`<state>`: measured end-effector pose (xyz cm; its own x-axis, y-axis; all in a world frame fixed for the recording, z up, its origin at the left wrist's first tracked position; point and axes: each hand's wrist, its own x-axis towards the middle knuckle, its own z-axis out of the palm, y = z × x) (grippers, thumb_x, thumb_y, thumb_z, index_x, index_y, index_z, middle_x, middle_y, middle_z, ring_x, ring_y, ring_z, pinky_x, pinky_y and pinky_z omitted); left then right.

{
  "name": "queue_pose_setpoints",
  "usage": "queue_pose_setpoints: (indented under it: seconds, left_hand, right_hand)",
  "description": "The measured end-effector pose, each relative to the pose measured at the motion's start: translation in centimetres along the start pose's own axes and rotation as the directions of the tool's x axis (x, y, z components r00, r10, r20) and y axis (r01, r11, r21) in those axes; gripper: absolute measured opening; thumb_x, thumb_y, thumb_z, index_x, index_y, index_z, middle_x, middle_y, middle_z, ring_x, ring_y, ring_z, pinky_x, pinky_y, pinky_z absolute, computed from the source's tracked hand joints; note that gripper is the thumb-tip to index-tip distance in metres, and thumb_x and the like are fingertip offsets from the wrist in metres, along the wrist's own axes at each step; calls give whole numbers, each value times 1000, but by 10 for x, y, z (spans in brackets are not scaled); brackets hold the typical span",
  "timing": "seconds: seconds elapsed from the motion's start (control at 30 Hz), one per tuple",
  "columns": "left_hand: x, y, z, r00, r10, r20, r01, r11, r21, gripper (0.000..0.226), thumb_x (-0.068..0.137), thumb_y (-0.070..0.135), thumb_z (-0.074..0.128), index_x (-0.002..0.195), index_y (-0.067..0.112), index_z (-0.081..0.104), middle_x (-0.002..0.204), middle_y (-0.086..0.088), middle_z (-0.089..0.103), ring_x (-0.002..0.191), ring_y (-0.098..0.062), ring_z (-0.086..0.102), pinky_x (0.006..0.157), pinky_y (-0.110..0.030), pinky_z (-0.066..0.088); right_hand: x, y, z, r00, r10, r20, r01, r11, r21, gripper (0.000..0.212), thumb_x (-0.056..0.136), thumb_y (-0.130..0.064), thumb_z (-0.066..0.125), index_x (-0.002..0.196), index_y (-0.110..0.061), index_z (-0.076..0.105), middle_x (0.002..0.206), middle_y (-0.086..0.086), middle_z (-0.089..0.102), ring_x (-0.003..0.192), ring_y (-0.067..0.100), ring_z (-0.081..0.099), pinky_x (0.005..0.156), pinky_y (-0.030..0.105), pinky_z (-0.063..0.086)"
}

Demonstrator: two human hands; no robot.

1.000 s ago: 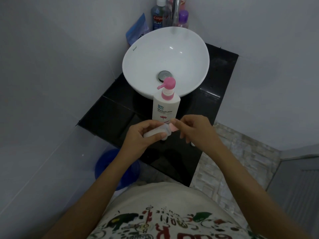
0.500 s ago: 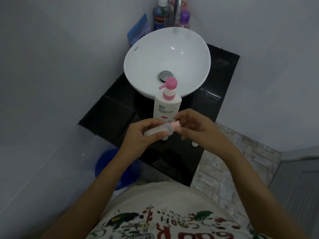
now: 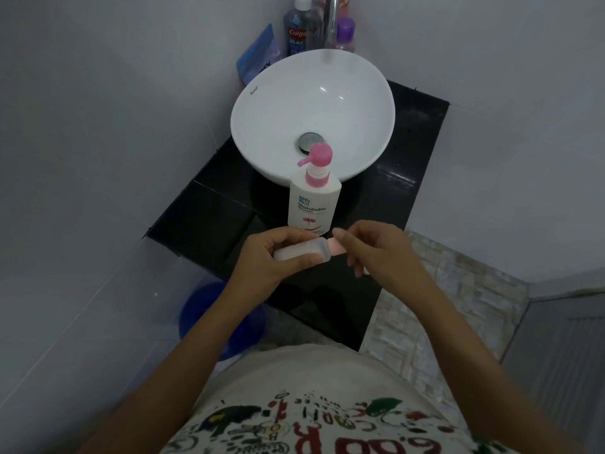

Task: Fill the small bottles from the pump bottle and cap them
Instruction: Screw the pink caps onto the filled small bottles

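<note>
Small bottle (image 3: 299, 253), white and translucent, lies nearly on its side in the air above the front part of a black countertop (image 3: 209, 211), seen from the wearer's head looking down. The left hand (image 3: 275, 257) is wrapped around its body, thumb below and fingers curled over the top, with the neck end pointing to the right. A pink cap (image 3: 337, 248) sits at that neck end. The right hand (image 3: 376, 249) pinches the cap between thumb and fingertips, while its other fingers curl loosely underneath. Whether the cap is fully seated on the bottle cannot be told from this angle.

Just behind the two hands, a white pump bottle (image 3: 313, 204) stands upright on the countertop. It has a pink pump head with the spout pointing left, and a label reading "Shokubutsu" with a pink flower drawing. Its lower edge is hidden by the hands.

Behind the pump bottle sits a round white basin (image 3: 360, 103) with a metal drain in the middle. At the far rim of the basin a chrome tap (image 3: 331, 24) rises, with a dark mouthwash bottle (image 3: 299, 31) to its left, a purple bottle (image 3: 345, 34) to its right, and a blue packet (image 3: 258, 57) leaning against the wall.

Below the counter on the left a blue bucket (image 3: 203, 309) is partly visible. The person's printed pale shirt (image 3: 311, 404) fills the bottom of the view.
</note>
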<state>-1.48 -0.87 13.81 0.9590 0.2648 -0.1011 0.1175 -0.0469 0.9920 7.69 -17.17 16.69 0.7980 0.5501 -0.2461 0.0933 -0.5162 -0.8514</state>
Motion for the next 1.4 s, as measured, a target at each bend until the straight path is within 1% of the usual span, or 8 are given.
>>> queue_pose_setpoints:
  seconds: [0.1, 0.23, 0.43, 0.63, 0.93, 1.03, 1.17, 1.4]
  left_hand:
    - [-3, -2, 2, 1000, -5, 12, 5, 1000, 25, 29, 72, 17, 75, 100, 16, 70, 100, 5, 70, 94, -3, 65, 79, -15, 52]
    - [-4, -3, -1, 1000, -23, -6, 23, 1000, 16, 29, 74, 10, 75, 103, 10, 70, 99, 1, 71, 90, -3, 66, 76, -15, 53]
    - [-8, -8, 2, 998, -63, 9, 62, 998, 23, 29, 73, 12, 75, 102, 13, 70, 99, 6, 71, 92, -3, 66, 74, -14, 53]
    - [-7, -11, 3, 998, -55, 15, 55, 998, 37, 29, 73, 9, 77, 100, 15, 70, 101, 9, 70, 96, -1, 65, 75, -13, 52]
    - [-9, -32, 9, 993, -99, 66, 85, 979, 187, 35, 65, 25, 83, 96, 28, 68, 100, 10, 68, 95, -1, 63, 77, -14, 52]
    - [0, -34, 4, 997, -11, 81, -14, 954, 298, 43, 59, 31, 86, 98, 26, 69, 102, 14, 63, 95, 0, 60, 80, -10, 48]
    - [22, -49, -11, 993, 118, 9, -104, 830, 549, 45, 62, 39, 84, 100, 21, 70, 100, 8, 66, 96, -11, 56, 90, -32, 45]
    - [54, -79, 3, 990, 96, 101, -136, 507, 851, 52, 68, 48, 76, 112, 24, 65, 107, 4, 65, 104, -19, 48, 91, -33, 26]
  right_hand:
    - [-2, 4, 4, 995, 91, -31, -91, 996, -16, 40, 91, -49, 46, 78, -15, 63, 59, -1, 62, 42, 3, 52, 45, 11, 42]
    - [-9, 3, -4, 994, -29, 105, 7, 980, 201, 17, 91, -29, 55, 100, -17, 63, 81, 3, 68, 60, 10, 60, 50, 14, 43]
    - [-10, 12, 11, 994, 113, 9, -113, 994, 11, 25, 91, -42, 50, 79, -23, 61, 63, -3, 63, 47, 2, 55, 46, 9, 40]
    - [-17, 12, 5, 996, 69, 50, -74, 989, 128, 15, 88, -29, 60, 95, -17, 66, 70, -1, 67, 49, 2, 56, 45, 11, 41]
    - [-24, 28, 23, 971, 235, -35, -219, 943, 250, 16, 90, -23, 59, 93, -10, 67, 67, 1, 63, 46, 5, 52, 43, 16, 41]
    - [-24, 29, 20, 988, 67, -139, -65, 998, 17, 10, 90, -25, 60, 96, -19, 65, 77, -6, 64, 60, 2, 57, 54, 11, 44]
    - [-8, 40, 11, 962, -222, -158, 141, 902, -409, 16, 92, -22, 57, 103, -12, 64, 92, -1, 57, 72, 7, 52, 66, 14, 41]
    - [43, 74, 29, 984, -172, 37, 155, 748, -645, 21, 93, -21, 51, 108, -9, 61, 105, 6, 54, 86, 22, 59, 70, 27, 45]
